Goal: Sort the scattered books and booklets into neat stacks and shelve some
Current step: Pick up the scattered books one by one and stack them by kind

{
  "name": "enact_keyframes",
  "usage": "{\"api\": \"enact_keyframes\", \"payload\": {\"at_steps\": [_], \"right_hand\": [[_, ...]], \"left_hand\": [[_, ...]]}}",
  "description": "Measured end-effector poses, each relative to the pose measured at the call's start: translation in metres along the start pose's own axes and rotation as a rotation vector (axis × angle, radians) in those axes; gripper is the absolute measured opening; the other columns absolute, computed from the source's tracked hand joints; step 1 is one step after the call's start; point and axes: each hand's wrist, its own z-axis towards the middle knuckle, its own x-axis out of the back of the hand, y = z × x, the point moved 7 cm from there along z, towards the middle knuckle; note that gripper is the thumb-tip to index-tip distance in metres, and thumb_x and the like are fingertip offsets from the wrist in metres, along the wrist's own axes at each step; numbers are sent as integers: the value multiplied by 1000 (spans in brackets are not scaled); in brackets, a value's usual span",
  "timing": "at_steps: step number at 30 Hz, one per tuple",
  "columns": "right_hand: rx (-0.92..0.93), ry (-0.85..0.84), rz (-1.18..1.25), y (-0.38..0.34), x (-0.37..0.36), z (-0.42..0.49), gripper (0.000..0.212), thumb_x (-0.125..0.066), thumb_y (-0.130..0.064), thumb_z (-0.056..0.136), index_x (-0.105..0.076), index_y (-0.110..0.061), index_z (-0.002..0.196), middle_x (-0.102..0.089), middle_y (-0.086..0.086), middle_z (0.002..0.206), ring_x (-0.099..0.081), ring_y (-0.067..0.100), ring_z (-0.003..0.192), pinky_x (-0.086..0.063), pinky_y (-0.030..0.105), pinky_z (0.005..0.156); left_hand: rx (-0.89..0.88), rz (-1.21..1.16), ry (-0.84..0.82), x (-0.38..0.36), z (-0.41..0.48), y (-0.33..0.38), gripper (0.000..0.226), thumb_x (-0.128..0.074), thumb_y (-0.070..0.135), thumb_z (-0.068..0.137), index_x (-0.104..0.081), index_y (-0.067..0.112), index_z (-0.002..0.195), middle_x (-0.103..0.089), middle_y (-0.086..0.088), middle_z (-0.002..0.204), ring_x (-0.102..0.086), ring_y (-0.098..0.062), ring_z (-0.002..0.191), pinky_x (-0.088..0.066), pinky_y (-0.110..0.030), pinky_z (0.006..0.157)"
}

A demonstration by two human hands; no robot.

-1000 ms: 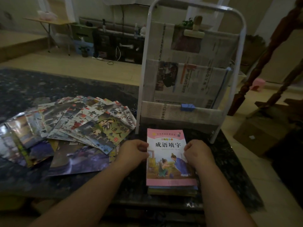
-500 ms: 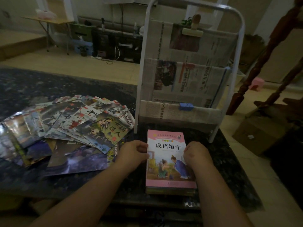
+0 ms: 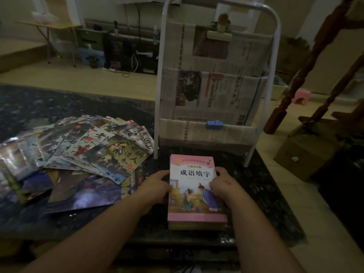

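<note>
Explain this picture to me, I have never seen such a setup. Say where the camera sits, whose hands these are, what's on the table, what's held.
No machine here: a person wears one camera on the head, looking down at their own hands. The left hand and right hand hold a stack of books, pink cover on top, by its sides, on a dark table. To its left lie fanned-out booklets. Behind stands a white rack lined with newspaper.
</note>
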Motion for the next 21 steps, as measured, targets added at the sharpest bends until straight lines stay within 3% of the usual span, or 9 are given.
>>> {"api": "enact_keyframes", "payload": {"at_steps": [4,8,10,15,18,21], "right_hand": [[24,36,40,6,12,2,57,-36,0,97,-32,-23,149,-51,14,136,-48,23,97,-45,34,81],[7,90,79,19,28,7,53,-33,-2,98,-37,-22,146,-52,14,133,-48,21,91,-44,32,76],[-1,130,103,28,37,11,51,-32,-5,98,-39,-22,145,-53,14,133,-48,22,93,-44,32,78],[-40,187,119,47,60,16,49,-33,-8,100,-39,-23,146,-55,12,132,-55,26,103,-52,41,84],[-45,190,149,56,72,16,48,-31,-4,100,-42,-19,144,-55,13,132,-52,22,92,-40,28,57],[-43,229,177,63,81,15,43,-27,-8,103,-45,-18,141,-58,11,121,-50,14,74,-34,25,53]], "left_hand": [[11,-55,-38,-14,4,-3,60,-57,-3,89,-44,23,141,-72,-8,105,-70,-25,94,-60,-39,69],[-13,-52,-60,-38,7,3,57,-56,-3,90,-45,23,139,-71,-6,105,-71,-22,91,-56,-29,59],[-15,-46,-69,-51,10,5,58,-55,-4,90,-45,23,140,-70,-7,107,-70,-22,91,-56,-28,59],[-24,-49,-103,-85,20,7,58,-56,-4,89,-46,24,139,-70,-6,110,-70,-23,95,-60,-42,76],[-33,-56,-123,-104,23,10,57,-60,-2,87,-49,24,136,-72,-5,106,-72,-23,92,-60,-39,72],[-44,-52,-141,-121,23,12,52,-60,-1,88,-51,27,131,-72,-5,104,-72,-21,91,-58,-35,68]]}}
